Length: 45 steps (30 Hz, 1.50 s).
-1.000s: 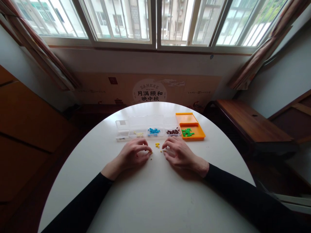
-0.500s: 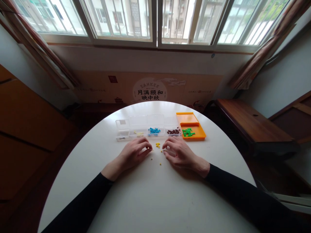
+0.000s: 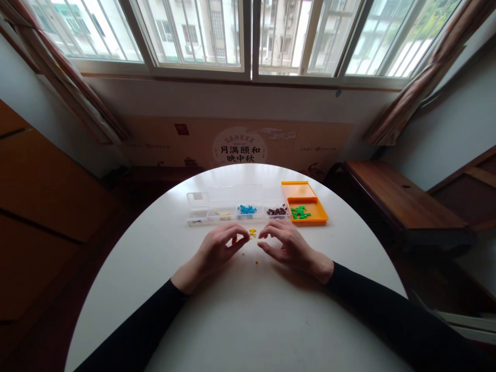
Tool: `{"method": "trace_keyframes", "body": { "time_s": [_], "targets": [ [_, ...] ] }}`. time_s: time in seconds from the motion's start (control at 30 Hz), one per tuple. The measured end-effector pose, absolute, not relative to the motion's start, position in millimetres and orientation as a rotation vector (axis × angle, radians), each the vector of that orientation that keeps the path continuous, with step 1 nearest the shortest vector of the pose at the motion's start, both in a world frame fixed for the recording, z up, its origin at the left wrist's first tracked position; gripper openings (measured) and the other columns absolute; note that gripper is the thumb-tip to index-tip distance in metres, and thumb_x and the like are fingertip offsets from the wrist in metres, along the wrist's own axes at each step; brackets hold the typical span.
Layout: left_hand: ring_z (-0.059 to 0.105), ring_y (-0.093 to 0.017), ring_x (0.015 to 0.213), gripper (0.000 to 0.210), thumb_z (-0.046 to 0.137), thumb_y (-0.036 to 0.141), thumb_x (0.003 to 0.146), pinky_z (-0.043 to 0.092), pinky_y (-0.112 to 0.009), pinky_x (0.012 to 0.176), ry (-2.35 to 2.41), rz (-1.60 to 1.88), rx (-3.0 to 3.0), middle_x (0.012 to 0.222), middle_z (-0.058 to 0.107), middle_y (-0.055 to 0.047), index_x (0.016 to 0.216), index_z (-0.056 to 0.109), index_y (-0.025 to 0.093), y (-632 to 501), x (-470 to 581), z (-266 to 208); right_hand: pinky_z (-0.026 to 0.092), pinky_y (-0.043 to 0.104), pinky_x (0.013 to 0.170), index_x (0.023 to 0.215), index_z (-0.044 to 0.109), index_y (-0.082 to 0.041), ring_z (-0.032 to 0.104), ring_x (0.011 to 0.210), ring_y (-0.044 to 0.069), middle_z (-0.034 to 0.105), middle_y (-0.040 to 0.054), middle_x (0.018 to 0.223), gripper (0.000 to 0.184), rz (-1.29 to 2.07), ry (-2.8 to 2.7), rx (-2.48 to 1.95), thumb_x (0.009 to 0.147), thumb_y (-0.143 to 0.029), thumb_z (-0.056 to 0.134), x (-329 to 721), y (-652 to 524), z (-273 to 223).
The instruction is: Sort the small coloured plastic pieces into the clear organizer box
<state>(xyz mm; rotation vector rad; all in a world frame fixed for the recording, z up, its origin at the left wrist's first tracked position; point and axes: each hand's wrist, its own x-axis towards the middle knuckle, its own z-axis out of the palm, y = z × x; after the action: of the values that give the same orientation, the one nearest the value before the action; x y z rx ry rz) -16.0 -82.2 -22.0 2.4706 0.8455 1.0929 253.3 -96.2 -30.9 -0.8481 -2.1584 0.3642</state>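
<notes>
- Far to the left of both hands I see a wooden cabinet point(image 3: 42, 217), brown-orange, with dark gaps between its panels.
- Just beyond the left hand I find a row of clear plastic boxes point(image 3: 225, 194), their lids raised. The leftmost holds something too small for me to name; the next holds pale yellow pieces point(image 3: 222, 213).
- The left hand point(image 3: 220, 244) is over the white round table point(image 3: 236, 320), its thumb and forefinger nearly meeting in a pinch. Whether a piece is between them, I cannot tell.
- Near this hand, on its closer side, lies one tiny pale piece point(image 3: 243, 253).
- Beyond the gap between the hands, blue pieces point(image 3: 247, 210) are in their own clear box.
- Between the two hands, close to the left fingertips, is a small heap of yellow pieces point(image 3: 252, 232); one single yellow piece point(image 3: 256, 262) lies apart, nearer to me.
- Just beyond the right hand are dark brown pieces point(image 3: 276, 211).
- The right hand point(image 3: 289, 245) has curved fingers, with a yellow speck at the thumb tip; I cannot tell if it is gripped.
- Beyond this hand and rightward, an open orange box point(image 3: 320, 213) contains green pieces point(image 3: 299, 212).
- Well to the right of the hands stands a wooden bench point(image 3: 399, 191).
</notes>
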Motion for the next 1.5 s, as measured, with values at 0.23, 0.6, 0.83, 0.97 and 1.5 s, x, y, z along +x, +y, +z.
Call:
{"method": "trace_keyframes", "body": {
  "time_s": [0.23,0.6,0.83,0.97,1.5],
  "targets": [
    [0.071,-0.014,0.072,0.005,0.077,0.023,0.104,0.058,-0.028,0.076,0.816,1.189,2.553,0.09,0.082,-0.001,0.099,0.078,0.023,-91,-1,-22,0.052,0.038,0.087,0.107,0.073,-0.026,0.07,0.093,0.022,0.078,0.004,0.101,0.004,0.283,-2.197,-0.737,0.11,-0.029,0.072,257,-92,-37],
    [0.073,-0.014,0.073,0.004,0.079,0.022,0.102,0.06,-0.029,0.075,0.797,1.238,2.589,0.095,0.084,-0.002,0.102,0.081,0.024,-89,5,-24,0.051,0.039,0.087,0.106,0.073,-0.026,0.069,0.091,0.022,0.079,0.0033,0.099,0.007,0.237,-2.197,-0.735,0.11,-0.031,0.073,264,-95,-39],
    [0.071,-0.016,0.075,0.007,0.077,0.029,0.104,0.058,-0.031,0.075,1.161,1.384,2.508,0.098,0.084,-0.001,0.104,0.084,0.026,-74,-16,-24,0.052,0.04,0.092,0.104,0.072,-0.026,0.07,0.096,0.023,0.078,0.0037,0.103,0.003,0.333,-2.163,-0.828,0.106,-0.026,0.075,263,-100,-34],
    [0.065,-0.016,0.07,0.013,0.075,0.033,0.105,0.056,-0.034,0.08,1.563,1.456,2.454,0.096,0.083,-0.001,0.101,0.085,0.025,-54,-43,-27,0.053,0.04,0.093,0.1,0.072,-0.025,0.07,0.096,0.024,0.078,0.004,0.103,0.005,0.334,-2.189,-0.819,0.104,-0.024,0.074,262,-100,-36],
    [0.066,-0.015,0.077,0.013,0.076,0.032,0.102,0.054,-0.027,0.066,1.091,1.168,2.504,0.096,0.077,-0.005,0.098,0.085,0.024,-57,-54,-29,0.053,0.041,0.092,0.099,0.073,-0.025,0.069,0.097,0.025,0.077,0.0052,0.105,0.005,0.352,-2.203,-0.895,0.103,-0.021,0.073,265,-99,-40]
  ]
}}
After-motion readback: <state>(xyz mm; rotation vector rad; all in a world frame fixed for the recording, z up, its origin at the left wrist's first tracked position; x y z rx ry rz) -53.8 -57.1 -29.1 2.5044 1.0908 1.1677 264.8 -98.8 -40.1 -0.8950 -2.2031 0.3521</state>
